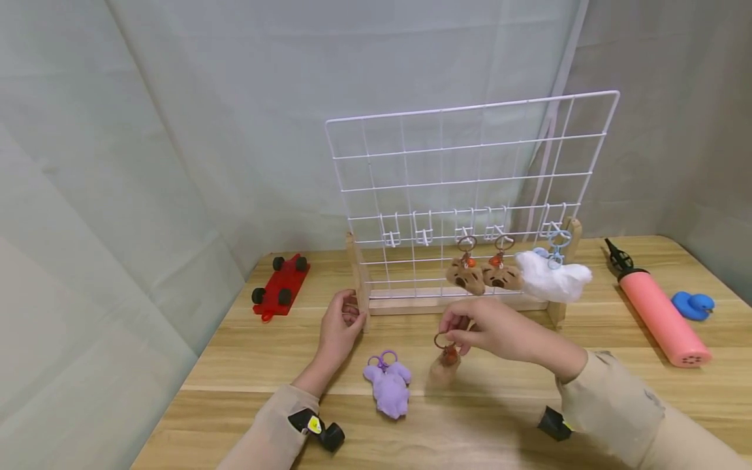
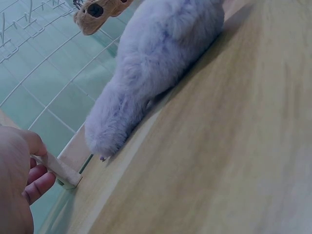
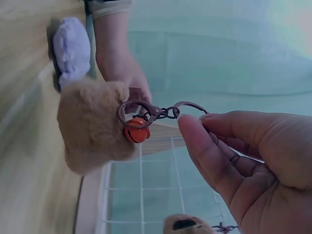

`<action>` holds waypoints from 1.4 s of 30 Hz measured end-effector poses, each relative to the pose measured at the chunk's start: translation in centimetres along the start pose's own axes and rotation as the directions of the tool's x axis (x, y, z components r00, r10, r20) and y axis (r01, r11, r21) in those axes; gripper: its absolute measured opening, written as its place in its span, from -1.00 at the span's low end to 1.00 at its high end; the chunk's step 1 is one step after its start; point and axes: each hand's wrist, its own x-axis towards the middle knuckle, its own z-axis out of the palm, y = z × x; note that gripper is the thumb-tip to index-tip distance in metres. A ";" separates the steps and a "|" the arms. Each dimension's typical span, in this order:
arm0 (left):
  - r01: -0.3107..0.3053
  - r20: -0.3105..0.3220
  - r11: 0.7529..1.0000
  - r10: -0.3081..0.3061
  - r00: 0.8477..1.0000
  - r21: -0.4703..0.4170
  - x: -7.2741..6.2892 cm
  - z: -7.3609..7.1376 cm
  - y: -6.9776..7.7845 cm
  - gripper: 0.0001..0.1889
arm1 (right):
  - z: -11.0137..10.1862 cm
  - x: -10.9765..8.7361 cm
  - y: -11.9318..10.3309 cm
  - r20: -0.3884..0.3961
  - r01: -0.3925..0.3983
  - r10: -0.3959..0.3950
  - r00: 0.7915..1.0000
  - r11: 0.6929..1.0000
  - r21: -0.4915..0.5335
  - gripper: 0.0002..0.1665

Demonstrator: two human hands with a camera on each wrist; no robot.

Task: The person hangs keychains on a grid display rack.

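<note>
My right hand [image 3: 253, 161] holds a key ring [image 3: 191, 108].
A tan plush toy [image 3: 92, 126] with an orange bell [image 3: 136, 134] hangs from it.

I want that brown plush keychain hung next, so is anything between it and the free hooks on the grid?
Nothing visible. The right hand holds the brown plush keychain by its ring before the grid; the free hooks are open. The purple plush lies aside.

Head view looks down from above at the wooden table [image 1: 264, 365], grid rack [image 1: 470, 196] at twelve o'clock. Both wrist views sit low and close — sharing the purple plush keychain [image 2: 156, 63].
</note>
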 end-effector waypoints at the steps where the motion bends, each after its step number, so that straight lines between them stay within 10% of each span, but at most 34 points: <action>1: 0.001 0.001 1.000 -0.001 1.000 -0.002 0.0 0.0 0.0 -0.54 | -0.2 0.0 -0.1 -0.002 -0.002 0.002 1.000 1.000 -0.011 -0.93; 42: 0.007 -0.010 1.000 -0.007 1.000 -0.003 0.0 0.1 -0.2 -0.55 | -6.3 4.3 -2.7 -0.254 -0.005 -0.058 0.966 0.971 -0.240 -0.93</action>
